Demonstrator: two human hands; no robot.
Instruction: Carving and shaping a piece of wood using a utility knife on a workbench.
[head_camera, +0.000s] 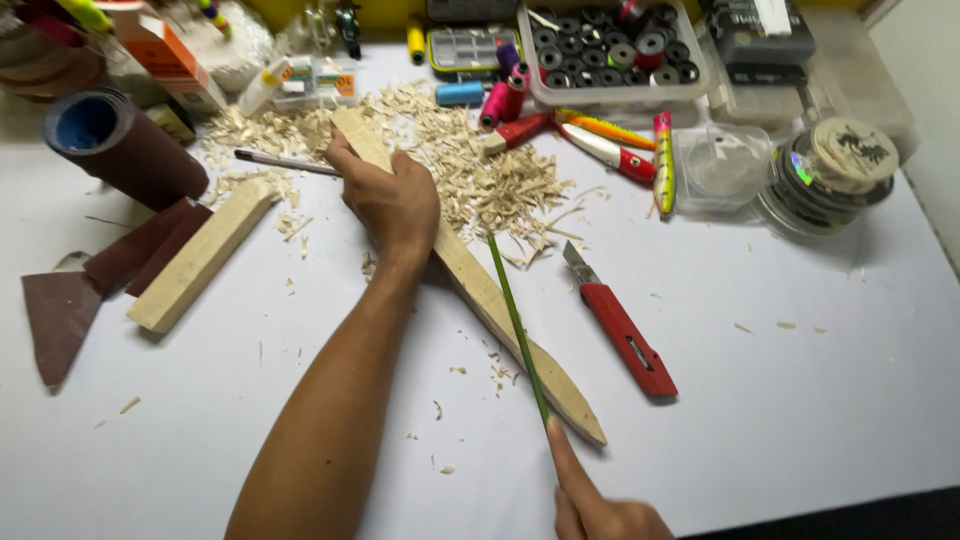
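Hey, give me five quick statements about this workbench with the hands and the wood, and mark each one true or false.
1. The left hand presses on the long pale wooden strip with a tapered tip. True.
2. The right hand holds the red-handled utility knife. False: the knife lies on the white table, untouched; the right hand holds a thin green stick.
3. The green stick lies across the long wooden strip. True.
4. The shorter pale wooden block sits to the right of the knife. False: it lies far to the left, beside the dark red sandpaper sheets.
5. The pile of wood shavings is beyond the left hand. True.
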